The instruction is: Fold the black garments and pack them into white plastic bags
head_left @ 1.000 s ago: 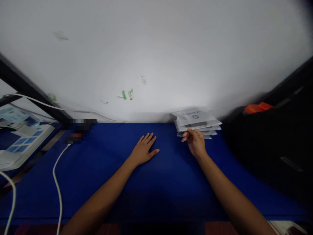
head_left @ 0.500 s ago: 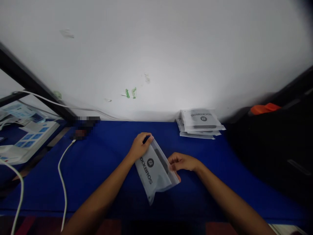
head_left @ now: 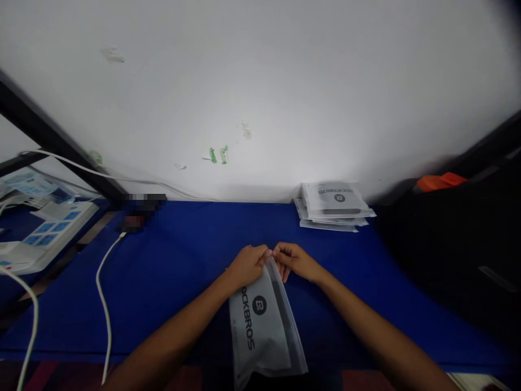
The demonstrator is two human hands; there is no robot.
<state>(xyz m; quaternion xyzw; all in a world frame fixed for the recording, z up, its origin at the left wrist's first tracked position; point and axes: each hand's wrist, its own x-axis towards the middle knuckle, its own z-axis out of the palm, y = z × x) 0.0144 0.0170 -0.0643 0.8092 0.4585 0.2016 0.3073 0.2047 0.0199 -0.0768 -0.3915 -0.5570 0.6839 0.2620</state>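
A frosted zip bag (head_left: 260, 331) printed ROCKBROS hangs between my hands near the front of the blue table, its zip edge running down the right side. Something dark shows through the plastic along that edge. My left hand (head_left: 250, 264) is closed on the bag's top corner, thumb and fingers pinching it. Right beside it, my right hand (head_left: 296, 262) pinches the same corner at the end of the zip edge. The fingertips of both hands nearly meet there.
Several similar bags lie in a stack (head_left: 336, 203) at the back right by the white wall. A black bulky item (head_left: 443, 260) with an orange piece stands on the right. To the left are a white cable (head_left: 103, 304) and a white power strip (head_left: 61, 228).
The bag has turned more upright and come nearer to me. My right hand has moved from the lower zip edge up to the top corner, beside my left hand.
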